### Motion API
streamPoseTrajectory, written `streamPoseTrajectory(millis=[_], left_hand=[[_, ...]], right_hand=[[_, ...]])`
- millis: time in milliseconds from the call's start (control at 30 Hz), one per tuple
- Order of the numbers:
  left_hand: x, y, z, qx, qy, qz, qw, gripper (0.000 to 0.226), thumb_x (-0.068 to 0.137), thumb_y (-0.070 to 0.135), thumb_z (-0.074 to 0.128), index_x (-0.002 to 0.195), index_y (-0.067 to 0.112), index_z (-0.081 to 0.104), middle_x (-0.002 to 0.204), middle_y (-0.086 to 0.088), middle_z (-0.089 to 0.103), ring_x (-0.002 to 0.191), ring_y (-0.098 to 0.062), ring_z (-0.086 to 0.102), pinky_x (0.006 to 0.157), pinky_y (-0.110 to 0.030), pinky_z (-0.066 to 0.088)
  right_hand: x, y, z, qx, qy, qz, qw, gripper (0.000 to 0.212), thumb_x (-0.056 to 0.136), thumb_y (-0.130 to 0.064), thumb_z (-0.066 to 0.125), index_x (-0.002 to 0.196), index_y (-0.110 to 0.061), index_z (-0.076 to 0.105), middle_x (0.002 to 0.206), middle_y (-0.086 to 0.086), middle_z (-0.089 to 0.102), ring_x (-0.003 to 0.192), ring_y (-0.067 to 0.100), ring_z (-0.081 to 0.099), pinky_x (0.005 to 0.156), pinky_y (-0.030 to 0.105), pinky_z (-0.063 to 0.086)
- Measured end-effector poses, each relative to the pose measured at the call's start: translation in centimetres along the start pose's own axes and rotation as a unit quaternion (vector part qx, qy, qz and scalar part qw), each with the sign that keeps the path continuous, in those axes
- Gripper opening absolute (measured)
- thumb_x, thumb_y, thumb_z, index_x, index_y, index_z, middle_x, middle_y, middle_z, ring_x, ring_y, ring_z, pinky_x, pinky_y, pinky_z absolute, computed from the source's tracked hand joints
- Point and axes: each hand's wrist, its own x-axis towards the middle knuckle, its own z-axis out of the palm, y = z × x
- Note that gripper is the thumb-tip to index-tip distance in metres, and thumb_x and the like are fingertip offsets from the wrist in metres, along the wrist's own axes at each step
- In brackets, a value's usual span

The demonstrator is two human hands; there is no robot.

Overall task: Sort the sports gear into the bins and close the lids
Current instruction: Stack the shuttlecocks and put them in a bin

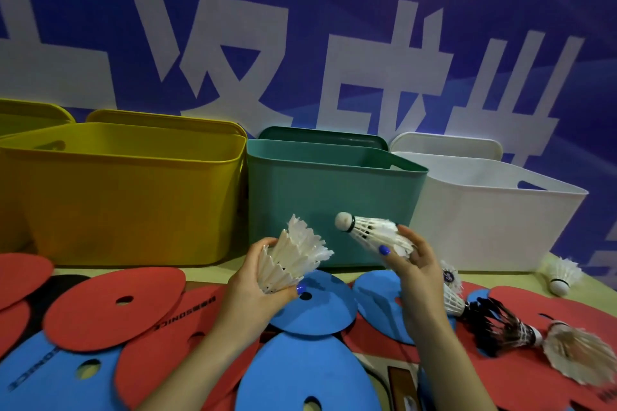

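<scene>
My left hand (260,290) grips a white shuttlecock (293,253) by its cork end, feathers fanned up and to the right. A second white shuttlecock (370,232) is pinched by its feathers in my right hand (417,264), cork pointing up-left. Both are held in front of the teal bin (334,203). An open yellow bin (127,190) stands to its left and an open white bin (494,220) to its right. More shuttlecocks lie on the table at right: a white one (562,275), a white one (452,300), a black one (500,324) and a worn tan one (577,350).
Red (113,307) and blue (314,304) flat discs with holes cover the table in front of me. Lids stand behind each bin against a blue banner wall: yellow (163,118), dark green (320,137), white (447,143). Another yellow bin edge (30,113) shows far left.
</scene>
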Motion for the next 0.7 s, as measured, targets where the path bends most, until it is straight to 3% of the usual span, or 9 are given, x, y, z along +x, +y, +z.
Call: streamPoseTrajectory(millis=[167, 267, 333, 433, 533, 600, 700], left_hand=[[-0.1, 0.0, 0.2, 0.073, -0.035, 0.008, 0.997, 0.067, 0.067, 0.016, 0.084, 0.109, 0.049, 0.043, 0.109, 0.018, 0.059, 0.096, -0.003, 0.060, 0.078, -0.026, 0.054], [-0.2, 0.1, 0.1, 0.082, -0.045, 0.001, 0.996, 0.070, 0.063, 0.025, 0.084, 0.108, 0.055, 0.040, 0.110, 0.020, 0.058, 0.099, -0.006, 0.059, 0.082, -0.030, 0.054], [-0.2, 0.0, 0.1, 0.106, -0.056, 0.003, 0.993, 0.074, 0.051, 0.048, 0.080, 0.109, 0.064, 0.036, 0.111, 0.021, 0.058, 0.103, -0.009, 0.059, 0.087, -0.034, 0.051], [-0.4, 0.2, 0.2, 0.123, -0.076, 0.002, 0.989, 0.090, 0.037, 0.082, 0.070, 0.117, 0.065, 0.032, 0.115, 0.023, 0.059, 0.108, -0.007, 0.057, 0.095, -0.035, 0.047], [-0.6, 0.6, 0.2, 0.114, -0.066, -0.003, 0.991, 0.093, 0.036, 0.089, 0.063, 0.120, 0.064, 0.032, 0.112, 0.025, 0.059, 0.110, -0.007, 0.055, 0.097, -0.034, 0.046], [-0.9, 1.1, 0.3, 0.123, -0.064, 0.006, 0.990, 0.092, 0.035, 0.092, 0.059, 0.119, 0.065, 0.031, 0.108, 0.028, 0.058, 0.110, -0.006, 0.051, 0.096, -0.031, 0.044], [-1.4, 1.9, 0.7, 0.130, -0.061, -0.002, 0.990, 0.081, 0.041, 0.083, 0.065, 0.111, 0.070, 0.026, 0.106, 0.036, 0.046, 0.110, -0.011, 0.036, 0.091, -0.028, 0.035]], right_hand=[[-0.1, -0.3, -1.0, -0.134, -0.108, -0.090, 0.981, 0.044, 0.085, 0.009, 0.058, 0.113, -0.025, 0.059, 0.092, -0.007, 0.065, 0.067, -0.005, 0.059, 0.053, 0.005, 0.043], [-0.4, 0.0, -1.0, -0.219, -0.156, -0.117, 0.956, 0.049, 0.087, 0.007, 0.057, 0.115, -0.034, 0.058, 0.111, -0.018, 0.065, 0.097, 0.001, 0.061, 0.078, 0.012, 0.047], [-0.7, -0.1, -0.8, -0.223, -0.191, -0.098, 0.951, 0.052, 0.087, 0.008, 0.055, 0.117, -0.034, 0.056, 0.114, -0.019, 0.063, 0.103, 0.005, 0.060, 0.084, 0.016, 0.046], [-1.1, -0.5, -0.3, -0.181, -0.225, -0.067, 0.955, 0.062, 0.085, 0.016, 0.051, 0.124, -0.033, 0.051, 0.102, -0.011, 0.068, 0.092, 0.008, 0.064, 0.080, 0.019, 0.048], [-1.4, -1.4, 0.0, -0.038, -0.205, -0.013, 0.978, 0.069, 0.076, 0.017, 0.052, 0.129, -0.026, 0.043, 0.070, 0.009, 0.062, 0.064, 0.010, 0.062, 0.064, 0.014, 0.049], [-1.5, -1.8, 0.1, -0.003, -0.192, 0.001, 0.981, 0.063, 0.067, 0.009, 0.051, 0.125, -0.017, 0.049, 0.058, 0.002, 0.060, 0.056, 0.006, 0.059, 0.057, 0.011, 0.046], [-1.4, -2.0, 0.0, 0.071, -0.198, 0.020, 0.977, 0.055, 0.059, -0.001, 0.043, 0.112, -0.004, 0.059, 0.074, 0.005, 0.071, 0.067, 0.012, 0.065, 0.062, 0.015, 0.050]])
